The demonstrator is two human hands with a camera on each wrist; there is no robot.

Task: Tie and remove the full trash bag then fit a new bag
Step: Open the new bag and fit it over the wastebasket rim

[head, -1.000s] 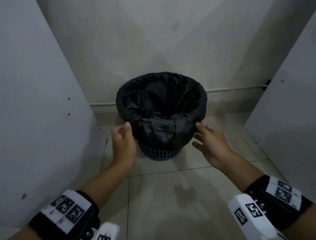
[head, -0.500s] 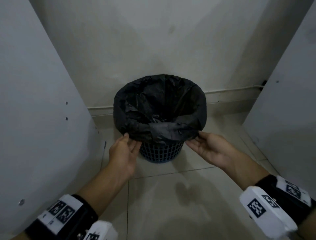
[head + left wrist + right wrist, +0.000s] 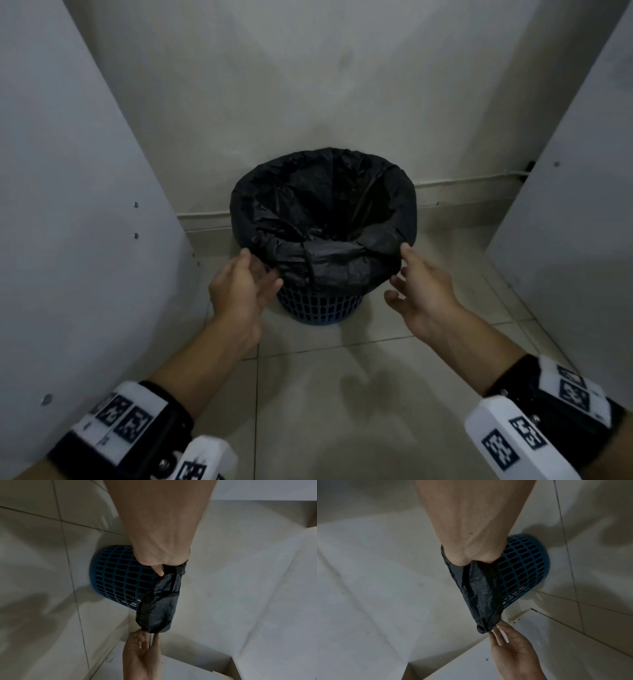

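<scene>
A blue lattice bin (image 3: 318, 305) stands on the tiled floor against the back wall, lined with a black trash bag (image 3: 325, 205) whose hem is folded down over the rim. My left hand (image 3: 255, 274) pinches the hem at the bin's near left side. My right hand (image 3: 400, 267) pinches it at the near right. In the left wrist view the hem (image 3: 159, 601) stretches from my left hand (image 3: 161, 570) to my right hand (image 3: 145, 632). The right wrist view shows the same hem (image 3: 481, 591) bunched between my right hand (image 3: 467, 562) and my left hand (image 3: 493, 630). The bag's contents are hidden in the dark.
Grey panels stand close on the left (image 3: 68, 240) and right (image 3: 575, 222), forming a narrow bay. A thin cable (image 3: 472, 180) runs along the back wall above the skirting. Bare floor tiles (image 3: 342, 394) lie between me and the bin.
Both hands rose from under the hem to the bin's near sides. The hem lifted with them, baring more of the blue lattice.
</scene>
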